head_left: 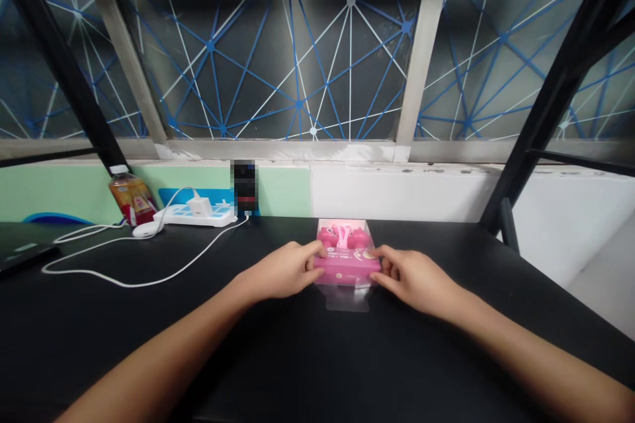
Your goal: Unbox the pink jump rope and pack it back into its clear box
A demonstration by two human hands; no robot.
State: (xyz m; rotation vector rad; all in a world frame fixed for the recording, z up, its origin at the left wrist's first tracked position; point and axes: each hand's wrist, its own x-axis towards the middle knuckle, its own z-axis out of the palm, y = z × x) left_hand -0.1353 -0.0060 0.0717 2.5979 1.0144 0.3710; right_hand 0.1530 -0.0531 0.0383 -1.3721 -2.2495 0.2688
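Note:
A pink box [347,266] lies on the black table, with a clear plastic flap [347,301] sticking out from its near side. Pink rounded items with a pale pink bundled cord [343,236] show in its far half; I cannot tell their kind. At the box's left edge, the thumb and fingers of my left hand [285,271] grip its side. My right hand [414,276] holds the opposite side between thumb and forefinger, its other fingers curled in.
To the left stand a drink bottle [133,197], a white power strip [198,213] with a plugged-in charger, and a pixelated dark object [244,188]. A white cable [133,285] loops over the table [317,363]. Black frame posts [546,89] rise at both sides before patterned windows.

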